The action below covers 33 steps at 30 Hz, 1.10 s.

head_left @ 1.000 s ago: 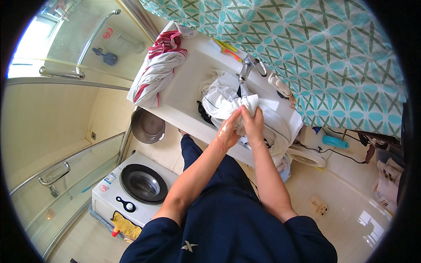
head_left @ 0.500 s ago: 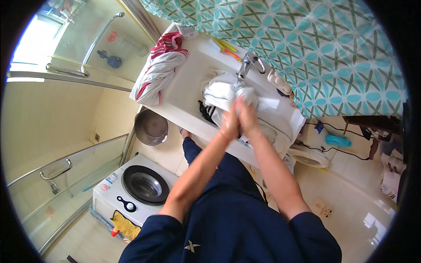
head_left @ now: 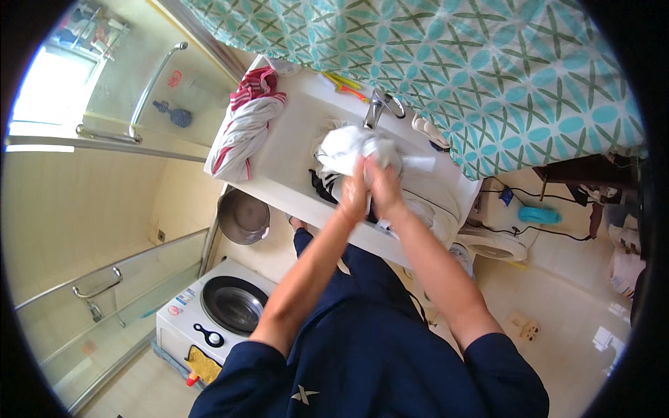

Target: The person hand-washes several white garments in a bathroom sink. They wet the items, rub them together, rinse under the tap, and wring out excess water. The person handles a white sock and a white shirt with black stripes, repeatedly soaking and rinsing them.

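A bunched white cloth (head_left: 343, 148) is between my two hands, just below the chrome faucet (head_left: 374, 110) of a white sink (head_left: 293, 150). My left hand (head_left: 354, 194) closes on its near side, and my right hand (head_left: 385, 187) grips it close alongside. Slight motion blur softens the fingers and cloth. More pale fabric (head_left: 426, 211) lies in the basin's right part, and a black piece of fabric (head_left: 320, 187) shows left of my hands. On the sink's left ledge rests a twisted white-and-red garment (head_left: 245, 129).
A patterned teal curtain (head_left: 432, 63) hangs over the far side. Yellow and orange handled items (head_left: 343, 85) lie behind the sink. A bucket (head_left: 244, 217) and a front-loading washing machine (head_left: 182, 317) stand at lower left. Glass shower panels (head_left: 104, 306) line the left.
The head view has shifted a little. Both hands stay together on the white cloth, which has changed shape, with more of it bulging out beyond the fingers.
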### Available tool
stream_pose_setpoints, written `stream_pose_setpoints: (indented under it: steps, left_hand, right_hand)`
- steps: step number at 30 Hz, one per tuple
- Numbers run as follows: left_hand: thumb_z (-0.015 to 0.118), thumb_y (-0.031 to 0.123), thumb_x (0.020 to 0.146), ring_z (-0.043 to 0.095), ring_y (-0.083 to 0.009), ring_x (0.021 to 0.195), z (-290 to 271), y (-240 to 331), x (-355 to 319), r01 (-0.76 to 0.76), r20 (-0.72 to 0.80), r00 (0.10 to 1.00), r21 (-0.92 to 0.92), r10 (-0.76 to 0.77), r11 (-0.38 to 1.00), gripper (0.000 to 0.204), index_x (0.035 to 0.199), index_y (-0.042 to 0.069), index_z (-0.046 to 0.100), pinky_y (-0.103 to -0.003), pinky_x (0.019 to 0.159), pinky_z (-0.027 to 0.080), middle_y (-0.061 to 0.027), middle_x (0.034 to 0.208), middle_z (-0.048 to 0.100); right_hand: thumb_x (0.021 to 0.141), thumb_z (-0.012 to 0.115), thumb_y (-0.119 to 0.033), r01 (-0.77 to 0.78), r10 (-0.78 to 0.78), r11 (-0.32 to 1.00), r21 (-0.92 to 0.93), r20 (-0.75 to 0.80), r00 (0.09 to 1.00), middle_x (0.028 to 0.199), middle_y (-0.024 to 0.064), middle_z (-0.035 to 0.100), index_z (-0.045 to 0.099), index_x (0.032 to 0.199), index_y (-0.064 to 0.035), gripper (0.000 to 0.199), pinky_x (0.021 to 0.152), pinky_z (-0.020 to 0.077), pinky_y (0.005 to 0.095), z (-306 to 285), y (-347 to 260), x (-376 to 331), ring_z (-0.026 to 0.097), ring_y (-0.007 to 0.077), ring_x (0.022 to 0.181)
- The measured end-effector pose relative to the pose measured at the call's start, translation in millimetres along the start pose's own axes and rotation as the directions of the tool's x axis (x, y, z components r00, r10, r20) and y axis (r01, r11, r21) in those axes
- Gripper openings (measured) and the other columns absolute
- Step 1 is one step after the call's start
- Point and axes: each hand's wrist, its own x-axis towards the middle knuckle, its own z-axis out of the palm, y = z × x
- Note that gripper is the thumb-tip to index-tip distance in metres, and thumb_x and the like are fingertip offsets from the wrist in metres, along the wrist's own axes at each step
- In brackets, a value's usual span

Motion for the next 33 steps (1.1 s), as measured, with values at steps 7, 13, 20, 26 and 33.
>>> stream_pose_setpoints:
  steps: [7,13,20,26,33]
  left_hand:
    - [0.046,0.054,0.107,0.056,-0.0266,0.129,0.6,5.2,-0.8,0.165,0.126,0.983,-0.305,-0.132,0.938,0.065,0.144,0.001,0.053,-0.041,0.114,0.04,-0.0092,0.142,0.06]
    - [0.052,0.064,0.102,0.061,-0.0256,0.12,-9.6,-10.4,6.6,0.043,0.197,0.98,-0.327,0.023,0.944,0.073,0.141,0.003,0.056,-0.041,0.105,0.048,-0.0116,0.133,0.064]
    - [0.054,0.046,0.106,0.062,-0.0226,0.117,-16.1,-18.0,9.1,0.005,0.109,0.994,-0.29,0.028,0.957,0.055,0.142,0.004,0.055,-0.038,0.103,0.05,-0.0087,0.133,0.064]
    - [0.051,0.042,0.107,0.055,-0.0258,0.132,-36.6,-15.4,-10.4,0.18,0.309,0.951,-0.488,-0.024,0.854,0.06,0.152,0.004,0.043,-0.044,0.109,0.043,-0.0085,0.152,0.053]
    - [0.051,0.064,0.101,0.048,-0.0267,0.139,-38.5,-22.7,-13.6,0.194,0.063,0.962,-0.844,-0.267,0.499,0.072,0.149,0.011,0.047,-0.046,0.112,0.04,-0.008,0.154,0.048]
  right_hand:
    - [0.102,0.059,-0.044,0.116,-0.116,0.993,-0.01,-0.024,0.993,0.119,0.0088,0.069,0.064,0.127,-0.0028,0.049,0.1,0.0496,0.0398,4.6,7.6,-6.2,0.065,0.0228,0.112]
    - [0.102,0.061,-0.032,0.168,-0.163,0.984,-0.059,0.074,0.984,0.136,0.0112,0.062,0.056,0.14,0.0008,0.05,0.106,0.0459,0.0397,8.8,4.0,-8.4,0.059,0.0234,0.124]
    - [0.104,0.059,-0.03,0.102,-0.103,0.995,0.013,0.027,0.994,0.14,0.0129,0.06,0.052,0.144,0.0008,0.05,0.114,0.0413,0.0412,9.7,13.6,-14.3,0.056,0.0251,0.131]
    - [0.095,0.063,-0.015,0.032,-0.159,0.945,-0.326,-0.373,0.914,0.111,0.0176,0.072,0.065,0.118,0.0047,0.03,0.085,0.0538,0.0421,-31.0,-6.5,31.5,0.07,0.0306,0.099]
    - [0.098,0.067,-0.017,-0.107,0.095,0.973,0.202,0.071,0.993,0.114,0.0068,0.072,0.064,0.124,-0.0041,0.029,0.083,0.056,0.0345,-74.4,-22.7,17.0,0.07,0.0179,0.099]
